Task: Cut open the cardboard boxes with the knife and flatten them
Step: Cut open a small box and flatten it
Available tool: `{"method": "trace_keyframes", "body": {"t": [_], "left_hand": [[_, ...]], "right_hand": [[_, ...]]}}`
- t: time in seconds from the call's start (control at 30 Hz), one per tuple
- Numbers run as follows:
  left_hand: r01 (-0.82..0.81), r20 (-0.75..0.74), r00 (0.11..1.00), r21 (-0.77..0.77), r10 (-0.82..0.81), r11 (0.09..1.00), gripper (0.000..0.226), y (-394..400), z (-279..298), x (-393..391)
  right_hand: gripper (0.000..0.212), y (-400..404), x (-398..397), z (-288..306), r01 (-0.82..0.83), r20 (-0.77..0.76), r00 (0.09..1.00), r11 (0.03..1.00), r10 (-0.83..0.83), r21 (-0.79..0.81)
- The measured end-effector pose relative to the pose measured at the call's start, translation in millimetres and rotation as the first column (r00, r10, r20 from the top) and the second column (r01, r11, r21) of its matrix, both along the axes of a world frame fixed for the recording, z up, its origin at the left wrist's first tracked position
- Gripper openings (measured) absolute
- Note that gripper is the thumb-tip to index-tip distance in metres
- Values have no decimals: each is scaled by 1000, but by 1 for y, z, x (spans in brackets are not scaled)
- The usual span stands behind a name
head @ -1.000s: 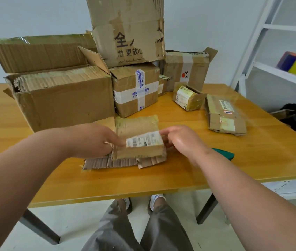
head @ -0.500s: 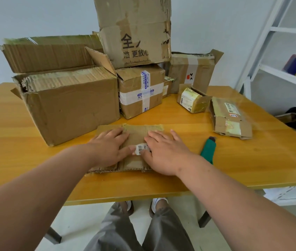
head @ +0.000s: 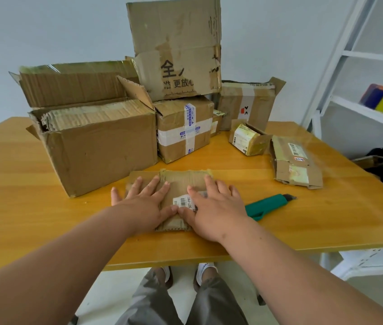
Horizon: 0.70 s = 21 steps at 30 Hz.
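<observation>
A small flattened cardboard box (head: 181, 181) with a white barcode label lies flat on the wooden table (head: 21, 207) in front of me. My left hand (head: 143, 202) presses on its left half with fingers spread straight. My right hand (head: 216, 207) presses on its right half, palm down, partly covering the label. A green utility knife (head: 267, 205) lies on the table just right of my right hand, apart from it.
A large open box (head: 96, 146) stands at the left. A taped box (head: 183, 130) sits behind, with a tall printed box (head: 176, 48) on top. Three smaller boxes (head: 296, 165) lie at the right. A white shelf (head: 361, 109) stands beyond the table.
The small box was held up and half folded between both hands; it now lies flat under both palms. The fingers have spread wider in the last half second.
</observation>
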<state>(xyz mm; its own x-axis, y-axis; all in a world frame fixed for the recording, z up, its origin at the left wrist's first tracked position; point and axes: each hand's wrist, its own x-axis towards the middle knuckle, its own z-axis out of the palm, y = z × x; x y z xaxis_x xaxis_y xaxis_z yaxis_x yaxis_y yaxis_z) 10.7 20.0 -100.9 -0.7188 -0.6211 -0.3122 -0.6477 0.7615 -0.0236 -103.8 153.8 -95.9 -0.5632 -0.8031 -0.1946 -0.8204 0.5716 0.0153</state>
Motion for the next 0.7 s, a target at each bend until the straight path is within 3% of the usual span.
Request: {"method": "trace_keyframes", "body": {"t": [0.17,0.27,0.33,0.43,0.6,0.7], "left_hand": [[-162,-8,987,30,162,986,68,11,8,2],[-162,-51,984,101,168,982,72,5,11,4],[-154,-100,981,111,165,982,77,4,18,6],[-121,-183,975,54,129,991,76,6,28,10],[-89,-353,930,49,101,995,73,16,43,11],[-53,-470,880,41,66,998,77,24,56,1]], "right_hand": [[67,5,8,7,80,7,997,997,-80,-19],[51,6,7,14,152,180,976,975,-122,-164],[45,9,5,18,262,390,912,913,-128,-313],[53,16,-1,24,442,627,776,772,-74,-457],[70,29,-11,31,549,734,679,651,18,-524],[68,43,-20,37,600,748,660,553,66,-578]]}}
